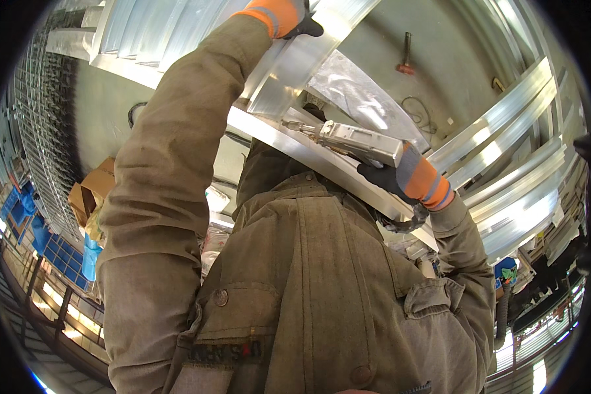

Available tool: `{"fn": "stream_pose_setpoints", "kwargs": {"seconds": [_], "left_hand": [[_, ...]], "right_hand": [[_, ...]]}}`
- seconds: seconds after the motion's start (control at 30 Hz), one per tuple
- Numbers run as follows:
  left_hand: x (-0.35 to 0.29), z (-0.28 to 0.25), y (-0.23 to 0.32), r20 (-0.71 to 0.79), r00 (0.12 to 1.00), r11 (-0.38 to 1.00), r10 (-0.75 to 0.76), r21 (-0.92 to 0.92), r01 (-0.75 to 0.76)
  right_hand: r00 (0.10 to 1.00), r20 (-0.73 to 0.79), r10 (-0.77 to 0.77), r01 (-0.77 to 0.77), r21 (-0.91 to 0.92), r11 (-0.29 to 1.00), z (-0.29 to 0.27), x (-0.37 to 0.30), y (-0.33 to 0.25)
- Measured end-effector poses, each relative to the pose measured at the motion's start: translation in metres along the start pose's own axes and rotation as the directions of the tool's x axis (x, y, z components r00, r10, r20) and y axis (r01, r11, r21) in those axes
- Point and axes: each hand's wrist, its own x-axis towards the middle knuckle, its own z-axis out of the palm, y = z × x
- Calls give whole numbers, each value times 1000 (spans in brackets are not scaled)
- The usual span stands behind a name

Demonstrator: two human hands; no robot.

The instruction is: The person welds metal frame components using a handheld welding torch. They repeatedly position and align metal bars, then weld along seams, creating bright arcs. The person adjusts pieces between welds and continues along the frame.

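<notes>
My left hand point(287, 16), in a dark glove with an orange cuff, is raised at the top of the view and closed around a shiny aluminium profile point(285, 75). My right hand point(391, 176), gloved the same way, grips a silver box-shaped hand tool point(360, 140). The tool's narrow tip point(299, 125) points left and lies against a long aluminium rail point(269, 134) that runs diagonally across my chest. Both olive jacket sleeves reach upward, and the jacket front fills the lower middle of the view.
Several long aluminium profiles point(519, 164) are stacked at the right. A red-headed hammer point(406, 58) and a loose cable point(419, 113) lie on the grey floor. Cardboard boxes point(93, 190), blue crates point(59, 253) and wire mesh panels point(46, 131) stand at the left.
</notes>
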Motion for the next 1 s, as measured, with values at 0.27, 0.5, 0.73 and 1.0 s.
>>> {"fn": "stream_pose_setpoints", "kwargs": {"seconds": [0.27, 0.5, 0.73, 1.0], "left_hand": [[-13, 6, 17, 15, 981, 980, -193, -33, 194], [-33, 14, 36, 10, 937, 926, -349, -154, 346], [-74, 37, 58, -353, 891, 956, -284, -170, 237], [-152, 100, 103, -431, 902, 966, 17, -226, -126]], "right_hand": [[878, -478, -38, 1, -77, 997, 29, -103, 17], [768, -640, -37, -220, -318, 922, 97, -121, 96], [696, -682, 227, -504, -238, 830, 105, -105, 101], [772, -623, 128, -170, -9, 985, 96, -128, 116]]}}
